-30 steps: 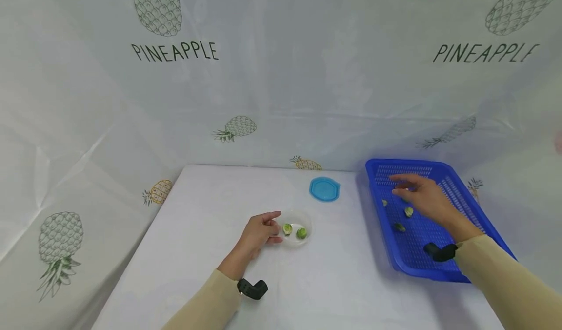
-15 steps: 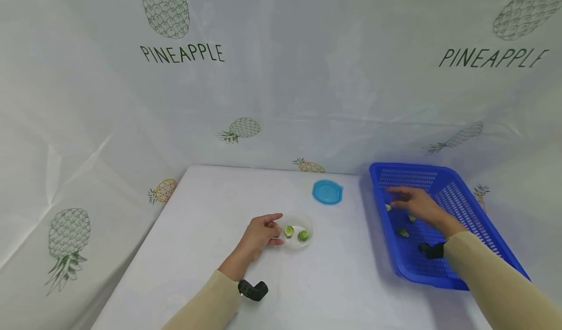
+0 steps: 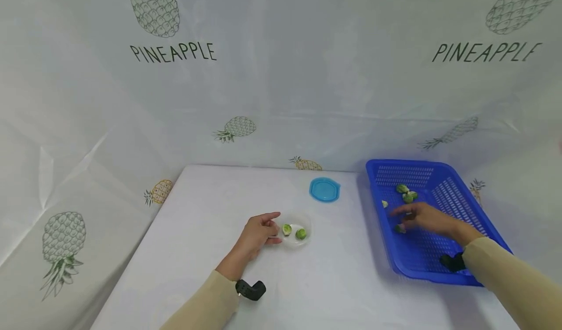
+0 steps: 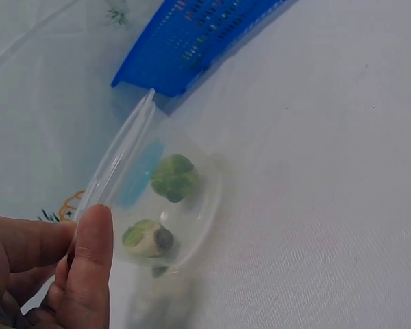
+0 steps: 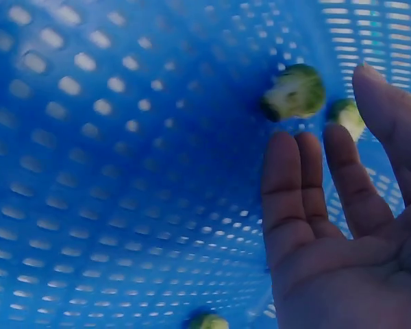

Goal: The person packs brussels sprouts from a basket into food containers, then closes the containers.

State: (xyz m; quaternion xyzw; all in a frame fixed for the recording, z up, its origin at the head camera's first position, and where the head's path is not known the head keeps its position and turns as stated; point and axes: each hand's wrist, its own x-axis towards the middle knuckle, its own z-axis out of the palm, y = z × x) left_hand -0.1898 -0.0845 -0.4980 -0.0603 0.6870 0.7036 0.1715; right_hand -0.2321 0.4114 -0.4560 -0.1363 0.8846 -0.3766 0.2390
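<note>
A clear plastic bowl (image 3: 298,244) stands on the white table, holding two Brussels sprouts, one on the left (image 3: 287,230) and one on the right (image 3: 301,234). My left hand (image 3: 259,232) pinches the bowl's rim, as the left wrist view shows up close. Inside the blue basket (image 3: 421,266), my right hand (image 3: 428,218) reaches down with fingers extended and nothing between them. One Brussels sprout (image 4: 174,177) shows through the bowl wall. Just beyond my right fingertips lies a sprout (image 5: 296,92) in the right wrist view; another sprout (image 5: 347,118) is partly hidden behind my fingers.
A light-blue lid (image 3: 325,190) lies on the table behind the bowl. Several Brussels sprouts (image 3: 402,188) cluster near the basket's back wall, and a pale small one (image 3: 384,204) sits by its left wall. A pineapple-print sheet (image 3: 281,76) hangs behind the table.
My right hand has come down and nearer inside the basket, uncovering the sprouts at its back. My left hand and the bowl stay put.
</note>
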